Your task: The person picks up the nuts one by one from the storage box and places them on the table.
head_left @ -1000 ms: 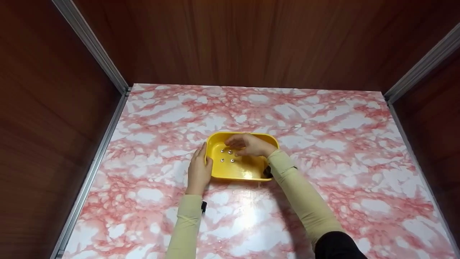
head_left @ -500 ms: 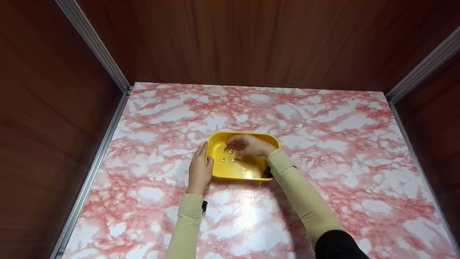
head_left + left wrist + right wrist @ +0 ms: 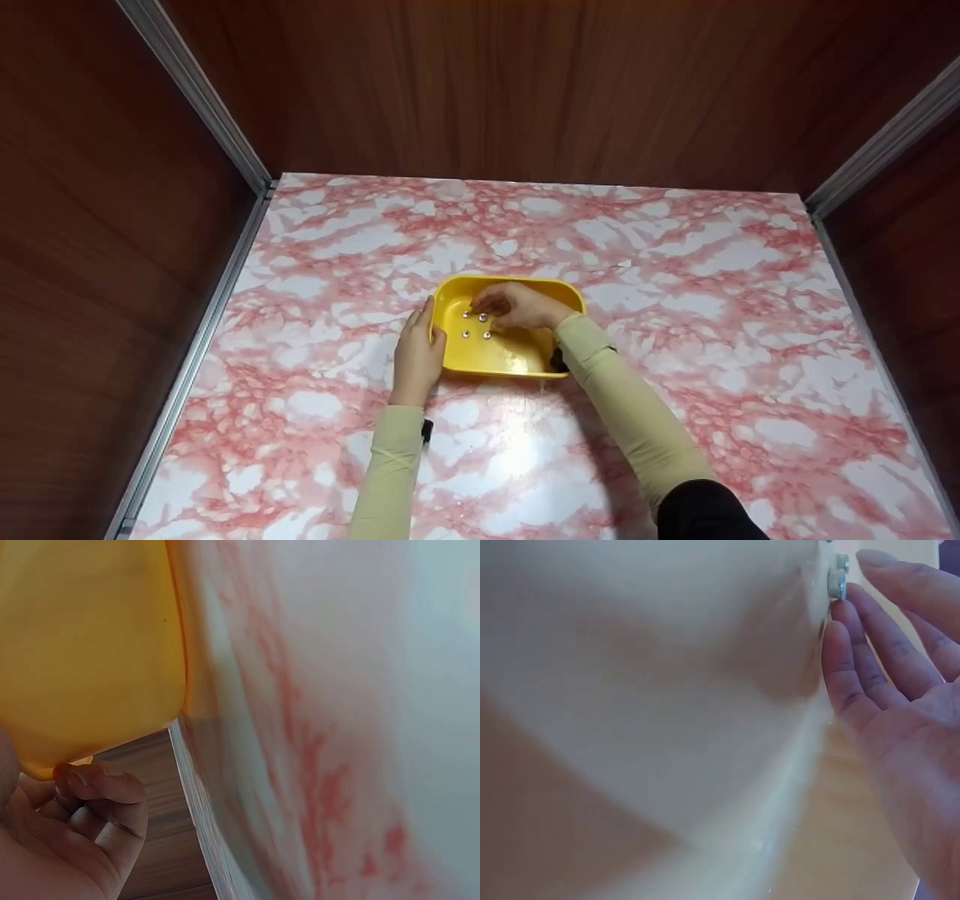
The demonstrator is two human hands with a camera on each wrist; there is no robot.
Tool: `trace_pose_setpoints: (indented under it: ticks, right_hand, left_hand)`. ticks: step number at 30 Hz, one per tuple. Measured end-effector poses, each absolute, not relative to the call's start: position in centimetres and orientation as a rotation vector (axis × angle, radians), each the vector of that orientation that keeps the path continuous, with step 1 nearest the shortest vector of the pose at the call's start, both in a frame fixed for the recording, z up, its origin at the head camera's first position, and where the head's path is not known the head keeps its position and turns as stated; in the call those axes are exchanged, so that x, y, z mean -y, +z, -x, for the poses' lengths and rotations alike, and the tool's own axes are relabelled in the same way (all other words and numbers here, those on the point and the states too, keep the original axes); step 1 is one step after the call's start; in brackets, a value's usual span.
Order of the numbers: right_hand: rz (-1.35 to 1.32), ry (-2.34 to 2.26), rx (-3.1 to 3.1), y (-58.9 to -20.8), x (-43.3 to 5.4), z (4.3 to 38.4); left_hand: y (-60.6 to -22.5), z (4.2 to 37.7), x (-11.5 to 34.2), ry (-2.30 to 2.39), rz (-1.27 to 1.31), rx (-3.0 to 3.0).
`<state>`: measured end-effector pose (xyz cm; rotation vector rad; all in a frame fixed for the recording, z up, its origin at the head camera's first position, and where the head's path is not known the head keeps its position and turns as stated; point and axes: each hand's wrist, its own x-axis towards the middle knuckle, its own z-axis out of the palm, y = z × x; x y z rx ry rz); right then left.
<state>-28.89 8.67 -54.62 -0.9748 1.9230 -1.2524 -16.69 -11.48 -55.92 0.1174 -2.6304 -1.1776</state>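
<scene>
In the head view a yellow plastic tub (image 3: 480, 371) stands on the tabletop. Several small shiny round silver pieces (image 3: 466, 334) sit spaced apart on its floor, toward the left; their exact kind is too small to tell. My left hand (image 3: 417, 360) holds the tub's left end, thumb at the rim; curled fingers (image 3: 112, 791) meet the tub's edge in the left wrist view. Reaching into the tub, my right hand (image 3: 517, 306) has loosely bent fingers just above the pieces. In the right wrist view its thumb and fingers stand apart, close beside a silver piece (image 3: 837, 585).
The red-and-white marbled tabletop (image 3: 675, 262) surrounds the tub. Dark wood panels (image 3: 480, 90) stand at the back and both sides, with metal strips (image 3: 195, 97) at the corners. A black object (image 3: 558, 358) shows under my right wrist.
My right hand has dipped slightly, and its fingers have bent a little more above the silver pieces. The left hand, the tub and the pieces stay practically where they were.
</scene>
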Motion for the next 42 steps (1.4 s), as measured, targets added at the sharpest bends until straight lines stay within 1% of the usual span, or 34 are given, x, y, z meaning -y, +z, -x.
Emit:
trace_pose_setpoints:
  ticks: [12, 24, 42]
  right_hand:
    - [0.975, -1.219, -1.973, -54.94, -8.59, 29.03]
    - [1.009, -1.22, -1.982, -55.3, -8.43, 29.23]
    - [1.014, -1.153, -2.056, -55.33, -8.04, 29.02]
  left_hand:
    - [-55.63, 16.7, 11.38, -1.222, -0.175, 2.671]
    - [-55.98, 16.75, 11.45, -1.181, -0.123, 2.629]
    - [-55.92, 16.71, 11.42, -1.207, -0.141, 2.636]
